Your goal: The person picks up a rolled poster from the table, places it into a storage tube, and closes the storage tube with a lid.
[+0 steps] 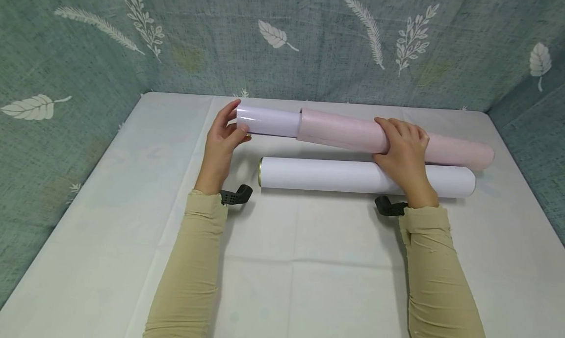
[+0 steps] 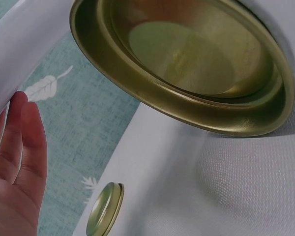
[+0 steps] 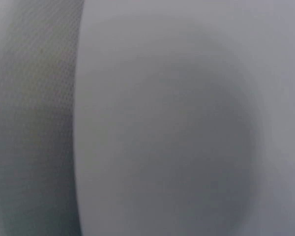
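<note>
A glossy white roll [image 1: 269,121] sticks out of the left end of a pink tube [image 1: 340,129]. My left hand [image 1: 220,146] holds the roll's outer end between thumb and fingers. Around the middle of the pink tube, my right hand [image 1: 403,149] grips from above. A white tube [image 1: 318,175] lies just in front, under my right wrist. Its recessed gold metal end [image 2: 187,54] fills the top of the left wrist view. Close-up white tube surface fills most of the right wrist view, where the right hand is hidden.
A small gold lid [image 2: 105,210] stands on the table near my left hand. White cloth [image 1: 265,289] covers the table. Green leaf-patterned fabric [image 1: 309,43] rises along the back and both sides.
</note>
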### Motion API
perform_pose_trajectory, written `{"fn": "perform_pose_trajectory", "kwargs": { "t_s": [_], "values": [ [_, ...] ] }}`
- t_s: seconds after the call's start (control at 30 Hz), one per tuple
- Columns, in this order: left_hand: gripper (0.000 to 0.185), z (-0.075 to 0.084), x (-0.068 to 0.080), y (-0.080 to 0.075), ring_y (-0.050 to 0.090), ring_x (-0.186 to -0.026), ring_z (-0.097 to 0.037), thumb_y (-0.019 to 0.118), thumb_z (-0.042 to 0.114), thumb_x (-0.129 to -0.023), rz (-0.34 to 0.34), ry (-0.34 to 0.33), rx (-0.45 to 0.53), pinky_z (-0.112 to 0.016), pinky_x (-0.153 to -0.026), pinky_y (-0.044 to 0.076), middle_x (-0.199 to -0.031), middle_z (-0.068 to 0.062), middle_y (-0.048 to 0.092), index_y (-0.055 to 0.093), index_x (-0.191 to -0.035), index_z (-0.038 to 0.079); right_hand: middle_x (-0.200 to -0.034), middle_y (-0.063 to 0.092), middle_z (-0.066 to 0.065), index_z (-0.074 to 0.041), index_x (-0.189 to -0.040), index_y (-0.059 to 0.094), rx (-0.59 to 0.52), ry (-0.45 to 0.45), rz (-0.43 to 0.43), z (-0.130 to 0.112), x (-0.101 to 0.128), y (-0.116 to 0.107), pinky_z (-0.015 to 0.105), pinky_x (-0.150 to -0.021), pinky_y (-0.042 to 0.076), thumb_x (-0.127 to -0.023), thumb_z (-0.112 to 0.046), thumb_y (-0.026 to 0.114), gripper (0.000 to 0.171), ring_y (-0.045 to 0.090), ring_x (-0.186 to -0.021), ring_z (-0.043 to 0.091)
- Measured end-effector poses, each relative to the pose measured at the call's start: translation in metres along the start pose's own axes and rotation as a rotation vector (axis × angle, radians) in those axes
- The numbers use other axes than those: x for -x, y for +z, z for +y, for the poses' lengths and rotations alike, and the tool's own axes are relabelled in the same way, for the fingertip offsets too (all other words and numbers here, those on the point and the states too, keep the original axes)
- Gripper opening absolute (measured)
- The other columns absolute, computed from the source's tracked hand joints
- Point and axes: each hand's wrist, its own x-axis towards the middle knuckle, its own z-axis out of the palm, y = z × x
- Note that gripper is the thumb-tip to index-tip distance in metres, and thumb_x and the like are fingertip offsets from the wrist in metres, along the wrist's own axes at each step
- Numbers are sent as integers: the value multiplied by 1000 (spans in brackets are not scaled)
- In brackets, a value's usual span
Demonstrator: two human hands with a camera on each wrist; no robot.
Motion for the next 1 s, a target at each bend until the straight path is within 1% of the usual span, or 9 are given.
{"fn": "perform_pose_trajectory", "kwargs": {
  "t_s": [0.2,0.4,0.67,1.0],
  "values": [
    [48,0,1,1,50,-100,-24,60,7,-84,7,-10,-8,-39,-81,46,-122,-10,43,44,-128,15,-120,50,10,-18,-126,49,0,2,-4,0,0,1,48,-98,12,-63,-8,74,68,37,-112,32],
    [47,0,0,2,49,-102,-25,61,8,-84,-8,-22,-20,-37,-80,46,-124,-9,42,43,-128,14,-120,50,10,-18,-126,49,0,0,-1,1,0,1,48,-98,12,-63,-8,74,68,38,-112,32],
    [45,-1,0,1,49,-106,-24,61,12,-85,-16,-35,-56,-38,-83,46,-126,-7,43,44,-127,15,-120,50,10,-18,-126,50,-1,0,-4,0,0,0,48,-98,12,-63,-7,73,68,37,-112,32],
    [44,-1,0,1,49,-108,-25,62,15,-84,-23,-50,-48,-42,-85,44,-127,-7,43,45,-125,14,-120,50,10,-18,-126,49,-3,-2,-5,0,0,0,48,-98,12,-63,-7,75,69,37,-112,32]
  ]
}}
